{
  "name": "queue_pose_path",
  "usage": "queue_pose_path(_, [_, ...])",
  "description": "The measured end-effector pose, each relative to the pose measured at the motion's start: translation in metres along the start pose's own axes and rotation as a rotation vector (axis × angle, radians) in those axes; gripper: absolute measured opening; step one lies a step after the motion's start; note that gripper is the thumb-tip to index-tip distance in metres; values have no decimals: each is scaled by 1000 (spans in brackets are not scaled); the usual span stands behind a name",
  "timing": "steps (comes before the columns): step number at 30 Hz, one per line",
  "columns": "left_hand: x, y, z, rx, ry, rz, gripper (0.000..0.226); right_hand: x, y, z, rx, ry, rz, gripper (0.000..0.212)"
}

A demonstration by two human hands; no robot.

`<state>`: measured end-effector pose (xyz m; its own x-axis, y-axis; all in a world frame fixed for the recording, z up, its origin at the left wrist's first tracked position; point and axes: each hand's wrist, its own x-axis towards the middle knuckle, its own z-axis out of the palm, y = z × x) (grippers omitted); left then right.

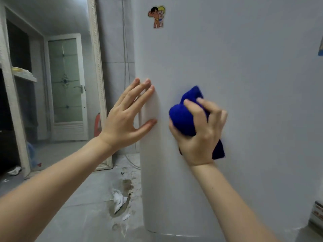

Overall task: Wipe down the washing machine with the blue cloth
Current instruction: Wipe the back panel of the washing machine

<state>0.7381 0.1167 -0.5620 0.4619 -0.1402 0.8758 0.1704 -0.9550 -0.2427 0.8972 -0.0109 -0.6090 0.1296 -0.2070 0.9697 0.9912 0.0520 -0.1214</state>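
Both hands (cloth bunched) near edge.

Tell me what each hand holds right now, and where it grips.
Right hand grips the bunched middle of the blue cloth, one corner hanging below. Left hand holds nothing, resting open on the washing machine.

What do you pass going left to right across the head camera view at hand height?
Glass door → left hand → blue cloth → right hand, all before the washing machine panel.
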Motion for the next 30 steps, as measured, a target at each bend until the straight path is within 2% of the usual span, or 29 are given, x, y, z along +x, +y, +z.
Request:
queue_pose_path(2, [4,-11,-10,63,-60,69,74,-50,3,-10,18,-139,-79,43])
queue_pose_path(5, [4,-16,-22,101,-83,84,72,-83,-7,-25,61,-142,73,45])
queue_pose_path(10, [-9,5,-13,-240,-13,-205,70,-15,-66,-1,436,186,571,45])
queue_pose_path(12, [-1,2,-20,-331,-13,-235,65,24,-75,10,607,305,649,44])
queue_pose_path(14, [5,-3,-27,-382,-24,-245,62,48,-75,18,582,277,574,43])
queue_pose_path(17, [6,-5,-26,-416,-8,-250,61,62,-72,27,360,167,392,42])
queue_pose_path(19, [4,-6,-22,-487,27,-272,61,60,-64,35,200,120,247,42])
queue_pose_path(22, [0,-10,-17,-652,44,-362,65,40,-56,47,135,97,127,44])
queue_pose_path(26, [-8,-13,-17,-785,-5,-438,70,-26,-48,40,118,118,171,50])
queue_pose_path(30, [-14,-4,-15,-699,-81,-396,75,-143,-47,0,29,56,317,54])
